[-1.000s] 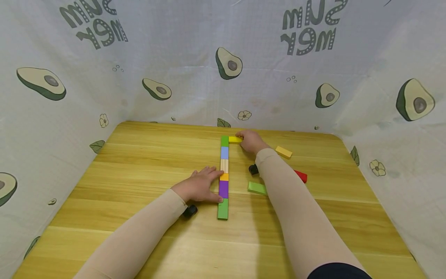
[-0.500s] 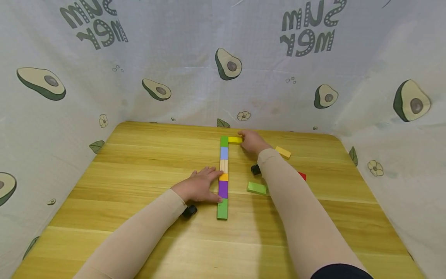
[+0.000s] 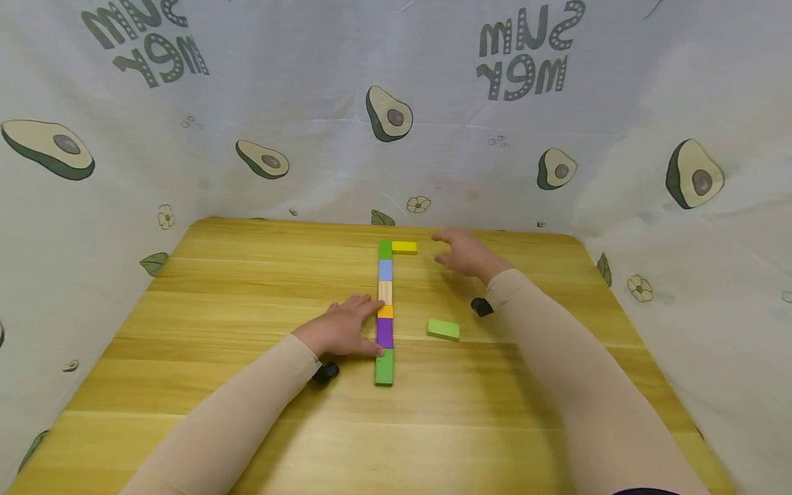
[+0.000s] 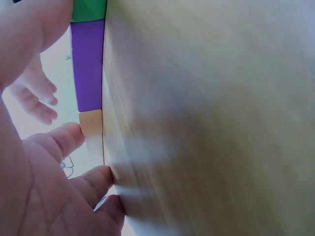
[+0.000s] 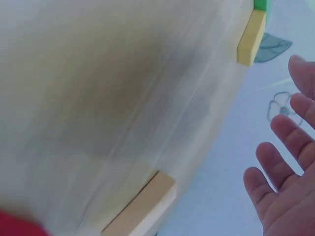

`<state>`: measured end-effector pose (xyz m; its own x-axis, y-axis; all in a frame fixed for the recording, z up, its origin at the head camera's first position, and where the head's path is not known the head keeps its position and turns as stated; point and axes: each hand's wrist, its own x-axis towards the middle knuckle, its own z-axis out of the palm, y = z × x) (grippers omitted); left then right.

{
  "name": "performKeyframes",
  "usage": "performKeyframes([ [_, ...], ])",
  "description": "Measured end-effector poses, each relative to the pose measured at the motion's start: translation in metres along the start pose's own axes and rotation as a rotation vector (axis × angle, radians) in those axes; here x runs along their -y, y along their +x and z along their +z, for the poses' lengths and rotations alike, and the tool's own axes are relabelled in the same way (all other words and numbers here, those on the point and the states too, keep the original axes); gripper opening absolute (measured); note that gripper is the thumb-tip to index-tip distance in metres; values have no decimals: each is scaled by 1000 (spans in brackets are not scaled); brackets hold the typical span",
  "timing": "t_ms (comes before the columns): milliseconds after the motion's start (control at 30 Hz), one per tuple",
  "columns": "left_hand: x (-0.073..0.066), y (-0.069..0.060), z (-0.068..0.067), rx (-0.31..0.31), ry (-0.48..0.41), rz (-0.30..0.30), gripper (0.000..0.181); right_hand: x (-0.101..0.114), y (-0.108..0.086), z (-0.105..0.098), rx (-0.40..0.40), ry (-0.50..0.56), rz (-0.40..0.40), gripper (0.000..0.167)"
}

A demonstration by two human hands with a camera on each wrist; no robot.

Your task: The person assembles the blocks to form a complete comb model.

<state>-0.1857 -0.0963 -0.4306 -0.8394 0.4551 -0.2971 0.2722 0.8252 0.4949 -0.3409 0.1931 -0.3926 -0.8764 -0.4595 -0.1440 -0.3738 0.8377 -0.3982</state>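
Note:
A straight row of flat blocks runs away from me in the head view: green (image 3: 384, 371), purple (image 3: 384, 333), orange (image 3: 386, 312), plain wood (image 3: 385, 292), light blue (image 3: 386, 269) and darker green (image 3: 386, 249). At its far end a yellow block (image 3: 405, 247) lies crosswise, pointing right. My left hand (image 3: 340, 330) is spread along the row's left side, with thumb and index finger touching the blocks. Off to the right of the yellow block, apart from it, my right hand (image 3: 465, 253) hovers with extended fingers and holds nothing.
A lime green block (image 3: 443, 329) lies right of the row. The right wrist view shows a tan block (image 5: 142, 206) and part of a red one (image 5: 19, 226); in the head view my right arm hides both. A printed curtain (image 3: 322, 103) borders the wooden table (image 3: 247, 289).
My right hand has let go of the yellow block and moved right, away from it. The yellow block stays against the darker green one. My left hand keeps its place; the head view has shifted slightly.

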Motion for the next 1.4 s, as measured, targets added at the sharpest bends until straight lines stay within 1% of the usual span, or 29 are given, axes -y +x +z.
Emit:
performKeyframes([
  [200,1,-1,0,1,-3,8,99,5,-39,2,33,-35,-73,57],
  [333,0,-1,0,2,-4,15,98,8,-65,10,60,-44,-112,54],
  [400,-1,-1,0,4,-1,16,98,10,-78,15,79,-39,-120,53],
  [533,-1,-1,0,3,1,13,98,12,-99,25,108,-55,-137,51],
  [633,0,0,0,-1,2,13,97,12,-109,34,119,-52,-147,50],
  [900,-1,0,0,-3,-9,16,97,9,-123,48,121,-13,-153,54],
  [1200,1,0,0,-10,-17,18,97,9,-126,53,133,-5,-148,56],
  [1400,2,0,1,-7,-19,27,98,10,-126,53,140,-42,-157,44],
])
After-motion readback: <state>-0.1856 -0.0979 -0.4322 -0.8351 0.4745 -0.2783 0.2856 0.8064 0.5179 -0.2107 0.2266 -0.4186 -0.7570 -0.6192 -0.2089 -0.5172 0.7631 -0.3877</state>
